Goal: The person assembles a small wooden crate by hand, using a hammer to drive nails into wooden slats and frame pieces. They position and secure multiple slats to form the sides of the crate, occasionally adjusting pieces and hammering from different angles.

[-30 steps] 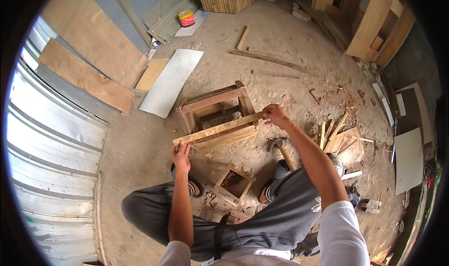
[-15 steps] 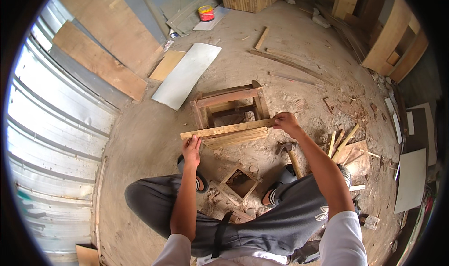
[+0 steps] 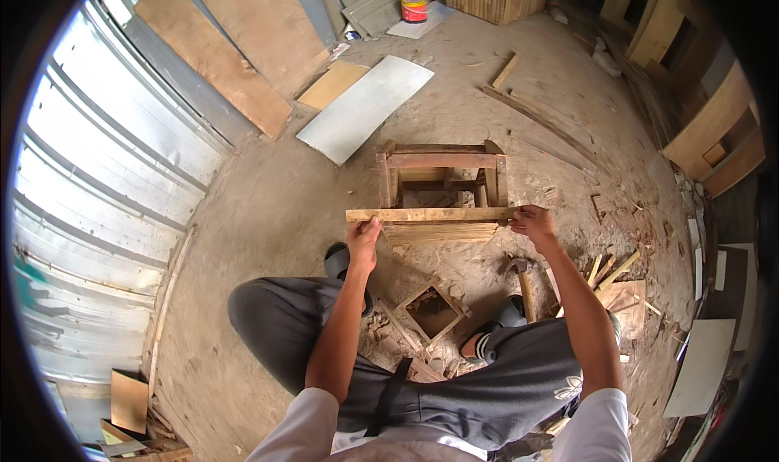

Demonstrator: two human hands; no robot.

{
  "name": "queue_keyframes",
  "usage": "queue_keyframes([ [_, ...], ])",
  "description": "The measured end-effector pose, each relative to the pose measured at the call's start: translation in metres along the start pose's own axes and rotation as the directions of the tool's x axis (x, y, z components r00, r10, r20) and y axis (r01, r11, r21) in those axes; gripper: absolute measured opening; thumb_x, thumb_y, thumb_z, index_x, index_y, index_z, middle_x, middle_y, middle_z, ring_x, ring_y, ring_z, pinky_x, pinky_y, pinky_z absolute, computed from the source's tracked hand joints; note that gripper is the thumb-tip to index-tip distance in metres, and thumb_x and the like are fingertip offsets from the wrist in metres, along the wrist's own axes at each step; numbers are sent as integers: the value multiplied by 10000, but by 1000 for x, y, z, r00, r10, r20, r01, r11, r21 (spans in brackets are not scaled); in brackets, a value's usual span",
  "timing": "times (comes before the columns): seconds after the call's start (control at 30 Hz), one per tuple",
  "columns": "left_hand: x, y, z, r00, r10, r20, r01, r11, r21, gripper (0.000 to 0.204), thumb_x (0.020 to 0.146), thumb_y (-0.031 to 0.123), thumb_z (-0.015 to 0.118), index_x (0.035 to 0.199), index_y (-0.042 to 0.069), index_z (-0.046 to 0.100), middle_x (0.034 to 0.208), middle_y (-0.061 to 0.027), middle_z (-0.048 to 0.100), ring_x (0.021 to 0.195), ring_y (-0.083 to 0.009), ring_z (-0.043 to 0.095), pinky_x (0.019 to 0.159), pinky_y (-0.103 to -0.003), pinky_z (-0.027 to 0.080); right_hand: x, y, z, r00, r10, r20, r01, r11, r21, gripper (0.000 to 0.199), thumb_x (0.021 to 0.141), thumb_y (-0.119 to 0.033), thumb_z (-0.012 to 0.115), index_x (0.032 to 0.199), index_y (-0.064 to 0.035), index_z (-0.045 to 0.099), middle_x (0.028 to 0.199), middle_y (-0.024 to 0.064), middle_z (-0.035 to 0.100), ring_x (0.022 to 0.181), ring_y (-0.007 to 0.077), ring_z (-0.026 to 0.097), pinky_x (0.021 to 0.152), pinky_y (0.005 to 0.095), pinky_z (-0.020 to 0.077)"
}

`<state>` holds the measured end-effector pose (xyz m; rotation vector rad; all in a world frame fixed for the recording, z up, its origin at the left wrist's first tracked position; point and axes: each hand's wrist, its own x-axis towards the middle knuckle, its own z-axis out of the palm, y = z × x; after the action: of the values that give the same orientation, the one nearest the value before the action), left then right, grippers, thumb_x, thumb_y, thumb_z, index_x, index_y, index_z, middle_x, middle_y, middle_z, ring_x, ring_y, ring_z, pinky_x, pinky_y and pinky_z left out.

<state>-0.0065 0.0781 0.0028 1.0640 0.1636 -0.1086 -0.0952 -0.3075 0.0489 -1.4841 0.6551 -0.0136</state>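
Observation:
A narrow wooden strip [image 3: 438, 215] lies crosswise in front of me, level along the near side of a small wooden frame [image 3: 442, 161]. My left hand [image 3: 363, 243] is closed on the strip near its left end, thumb on top. At the other end my right hand [image 3: 532, 222] pinches it between thumb and fingers. Just below the strip, a slatted wooden panel [image 3: 442, 234] forms the near side of the frame. Whether the strip touches the frame, I cannot tell. A hammer [image 3: 526, 287] stands near my right foot, its head uppermost in view.
A small square wooden box [image 3: 431, 313] sits between my feet among wood scraps. Thin sticks [image 3: 608, 272] lie to the right by a flat board [image 3: 626, 306]. Beyond the frame are a white sheet [image 3: 365, 109], long battens [image 3: 548, 129] and a red-yellow bucket [image 3: 414, 10]. Corrugated metal [image 3: 105, 194] lines the left.
The view has swung, so the scene sits further right and straighter. The strip has gone from slanting to nearly level across the frame, still held in both hands.

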Motion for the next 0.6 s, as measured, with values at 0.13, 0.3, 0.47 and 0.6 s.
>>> queue_keyframes([
  [0.13,1,-6,-3,999,52,4,-52,999,7,169,875,146,742,904,89,586,816,60,491,797,-92,557,938,-312,510,-1,1,-1,1000,3,-2,-3,1000,7,332,925,-90,647,1171,111,554,980,154,659,833,240,696,745,318,602],
  [0.3,0,-6,-4,1000,21,-17,-22,998,-59,137,883,122,724,885,97,589,829,53,520,860,-97,598,979,-330,515,1,3,1,1000,-28,12,29,999,-31,395,896,-43,660,1204,164,524,1014,207,670,828,253,706,747,315,613],
  [0.47,-3,-4,-4,998,-52,-24,49,994,-100,134,879,100,722,883,99,588,839,42,536,914,-109,613,998,-332,505,4,5,-2,1000,9,-4,-9,999,-44,419,898,-48,659,1225,169,511,1028,214,667,854,254,703,758,317,612],
  [0.6,-7,-6,-4,995,-95,-21,88,970,-225,131,886,98,710,952,85,598,893,32,574,966,-112,611,1017,-286,483,6,9,-2,1000,1,3,-1,997,-78,357,931,-85,634,1211,118,547,1000,151,659,848,223,688,766,311,599],
])
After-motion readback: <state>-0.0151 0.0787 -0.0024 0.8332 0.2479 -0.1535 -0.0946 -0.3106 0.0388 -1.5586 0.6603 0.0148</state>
